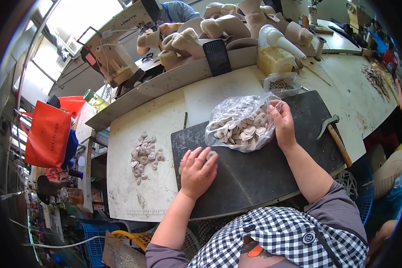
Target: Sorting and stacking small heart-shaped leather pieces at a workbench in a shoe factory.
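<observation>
Bag: glossy, crinkled clear plastic is seen; heart-shaped pieces: a matt, cloth-like finish is shown; board, laid at the tabletop's front edge: matt, scuffed; hammer, set by the board's right edge: wooden handle, metal head

Clear plastic bag, wrinkled and slumped, lies toward the far side of a dark board, its upper right edge drawn up. Through it I see many heart-shaped pieces, beige-grey, heaped loosely at differing angles, some showing their full outline. A single pale piece sits on the board, near the bag's lower left; it is partly covered, so I cannot make out its full shape. To my left, well apart from the bag, a loose pile of similar small pieces spreads over the pale tabletop, some overlapping.
</observation>
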Motion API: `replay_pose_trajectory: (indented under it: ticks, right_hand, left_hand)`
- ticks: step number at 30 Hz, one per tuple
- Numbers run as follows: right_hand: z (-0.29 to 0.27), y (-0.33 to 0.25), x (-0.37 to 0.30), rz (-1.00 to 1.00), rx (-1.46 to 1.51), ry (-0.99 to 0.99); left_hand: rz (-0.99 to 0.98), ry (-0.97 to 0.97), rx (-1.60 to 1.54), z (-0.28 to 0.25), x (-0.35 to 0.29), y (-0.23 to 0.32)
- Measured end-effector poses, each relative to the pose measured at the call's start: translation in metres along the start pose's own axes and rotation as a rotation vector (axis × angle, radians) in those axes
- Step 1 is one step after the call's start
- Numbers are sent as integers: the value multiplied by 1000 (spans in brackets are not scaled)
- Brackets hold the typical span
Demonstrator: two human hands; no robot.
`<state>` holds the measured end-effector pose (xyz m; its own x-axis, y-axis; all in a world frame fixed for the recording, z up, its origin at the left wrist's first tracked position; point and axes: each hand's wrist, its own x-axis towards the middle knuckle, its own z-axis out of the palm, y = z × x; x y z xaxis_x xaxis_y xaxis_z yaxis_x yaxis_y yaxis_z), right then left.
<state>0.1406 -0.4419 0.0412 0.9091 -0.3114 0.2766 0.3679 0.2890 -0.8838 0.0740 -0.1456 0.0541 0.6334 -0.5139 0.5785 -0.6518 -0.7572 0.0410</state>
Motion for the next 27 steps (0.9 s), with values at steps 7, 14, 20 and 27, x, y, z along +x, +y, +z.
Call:
replay_pose_trajectory:
  ticks: [7, 14, 20, 27]
  right_hand:
    - [-9, -4, 8, 14, 69, -19]
    - [-25, 8, 19, -72, -521, 67]
    - [-31, 14, 21, 226, -546, -118]
    - [-17, 5, 25, 280, -251, 4]
  left_hand:
    - [-129, -159, 172, 14, 5, -1]
    - [-434, 56, -129, 1, 42, 11]
    - [-338, 205, -213, 26, 120, 17]
    - [-859, -31, -718, 75, 159, -38]
